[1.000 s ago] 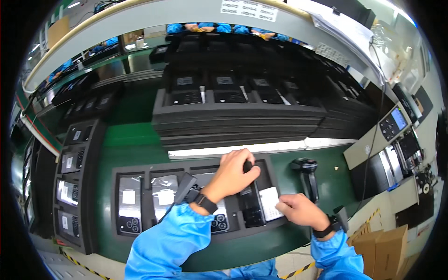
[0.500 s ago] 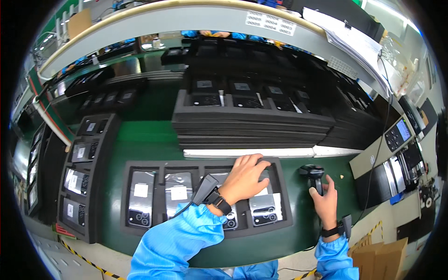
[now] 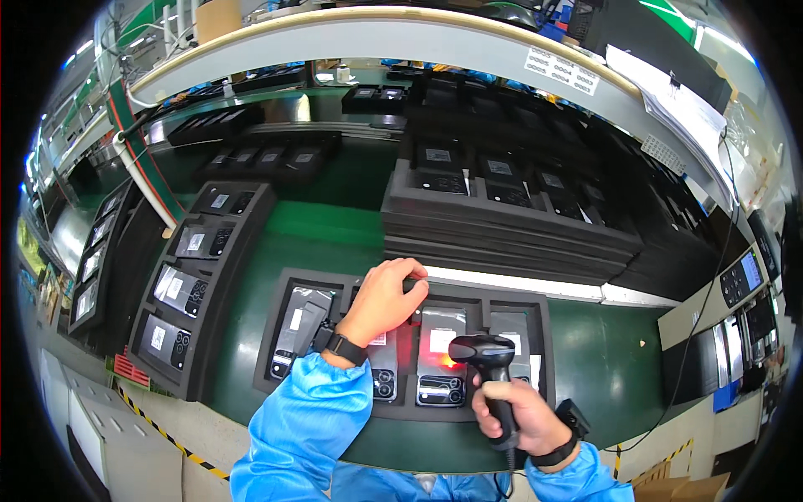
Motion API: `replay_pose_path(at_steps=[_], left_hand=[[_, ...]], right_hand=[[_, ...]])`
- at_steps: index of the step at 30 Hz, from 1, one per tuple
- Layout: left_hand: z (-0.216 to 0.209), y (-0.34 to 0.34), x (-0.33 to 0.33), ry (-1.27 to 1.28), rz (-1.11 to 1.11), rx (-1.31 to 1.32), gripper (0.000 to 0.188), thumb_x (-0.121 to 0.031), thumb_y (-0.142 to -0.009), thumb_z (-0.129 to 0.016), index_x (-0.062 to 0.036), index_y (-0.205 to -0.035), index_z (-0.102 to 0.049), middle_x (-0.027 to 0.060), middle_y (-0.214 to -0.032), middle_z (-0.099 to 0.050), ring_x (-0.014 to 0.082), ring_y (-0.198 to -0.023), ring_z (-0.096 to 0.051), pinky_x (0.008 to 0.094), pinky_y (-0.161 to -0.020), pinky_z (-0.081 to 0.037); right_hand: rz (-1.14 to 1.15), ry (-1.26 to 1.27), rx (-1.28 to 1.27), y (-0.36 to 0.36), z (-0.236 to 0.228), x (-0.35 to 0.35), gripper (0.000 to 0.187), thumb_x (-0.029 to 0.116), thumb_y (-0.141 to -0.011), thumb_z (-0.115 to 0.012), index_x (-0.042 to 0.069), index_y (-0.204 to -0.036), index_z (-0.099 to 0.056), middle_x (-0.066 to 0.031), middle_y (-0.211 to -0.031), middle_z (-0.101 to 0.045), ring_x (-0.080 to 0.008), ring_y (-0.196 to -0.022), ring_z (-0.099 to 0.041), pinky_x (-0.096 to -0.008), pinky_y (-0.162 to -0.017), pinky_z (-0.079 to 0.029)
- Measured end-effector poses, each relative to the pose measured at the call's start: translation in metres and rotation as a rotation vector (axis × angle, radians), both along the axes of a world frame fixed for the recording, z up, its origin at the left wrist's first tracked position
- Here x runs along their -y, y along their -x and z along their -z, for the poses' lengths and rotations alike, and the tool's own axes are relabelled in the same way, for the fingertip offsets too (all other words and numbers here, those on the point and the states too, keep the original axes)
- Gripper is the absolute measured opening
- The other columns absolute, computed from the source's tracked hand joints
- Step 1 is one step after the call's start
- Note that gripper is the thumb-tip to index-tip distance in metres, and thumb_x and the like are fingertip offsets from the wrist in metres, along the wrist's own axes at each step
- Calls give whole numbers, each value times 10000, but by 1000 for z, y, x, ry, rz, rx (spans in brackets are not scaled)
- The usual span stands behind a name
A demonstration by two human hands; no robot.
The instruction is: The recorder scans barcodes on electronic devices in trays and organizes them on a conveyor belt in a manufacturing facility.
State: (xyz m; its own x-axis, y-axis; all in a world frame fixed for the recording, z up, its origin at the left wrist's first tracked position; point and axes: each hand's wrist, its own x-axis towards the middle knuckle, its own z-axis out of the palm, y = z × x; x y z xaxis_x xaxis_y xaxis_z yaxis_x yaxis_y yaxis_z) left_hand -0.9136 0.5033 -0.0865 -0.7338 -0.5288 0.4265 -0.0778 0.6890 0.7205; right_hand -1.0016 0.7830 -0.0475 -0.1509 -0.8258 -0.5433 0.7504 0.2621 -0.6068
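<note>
My right hand is closed round the handle of a black barcode scanner. Red light from it falls on the white label of a phone-shaped device, third from the left in a black foam tray. Thumb and fingers of my left hand bend round the tray's far rim. That hand and wrist partly cover the second device. At the left end lies another device, partly behind my wrist gear; the rightmost device is partly behind the scanner.
Stacked black foam trays of devices stand behind, with a white strip along their base. Another loaded tray lies to the left. A label printer stands at the right, with a cable hanging beside it. A shelf spans the back.
The scanner has been lifted and brought left over the tray, and its red light now shows. My left hand has shifted left along the tray's far rim. The whole view has turned.
</note>
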Motion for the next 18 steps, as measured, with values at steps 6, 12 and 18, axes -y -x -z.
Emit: replay_pose_path(at_steps=[6, 12, 18], left_hand=[[9, 3, 6, -24, -11, -46, 182, -164, -860, -661, 0, -935, -688, 170, -919, -710, 348, -916, -690, 414, -819, -537], [0, -5, 36, -86, -269, -298, 118, -95, -863, -674, 3, -927, -684, 101, -869, -712, 215, -830, -685, 334, -776, -537], [-2, -14, 125, -227, -556, -251, 341, -144, -835, -716, 20, -1123, -634, 174, -1043, -700, 249, -939, -692, 384, -855, -546]], right_hand=[[88, 35, -170, -21, -2, 12, 359, 123, -953, -635, 37, -1272, -497, -145, -817, -652, -170, -538, -575, -300, -487, -467], [286, -66, -691, 16, -7, -35, 353, 127, -939, -616, 36, -1266, -517, -115, -780, -642, -151, -507, -555, -271, -447, -433], [538, -407, -1288, 81, 11, -99, 264, 118, -962, -671, -20, -1188, -657, -64, -913, -681, -172, -730, -614, -362, -615, -488]])
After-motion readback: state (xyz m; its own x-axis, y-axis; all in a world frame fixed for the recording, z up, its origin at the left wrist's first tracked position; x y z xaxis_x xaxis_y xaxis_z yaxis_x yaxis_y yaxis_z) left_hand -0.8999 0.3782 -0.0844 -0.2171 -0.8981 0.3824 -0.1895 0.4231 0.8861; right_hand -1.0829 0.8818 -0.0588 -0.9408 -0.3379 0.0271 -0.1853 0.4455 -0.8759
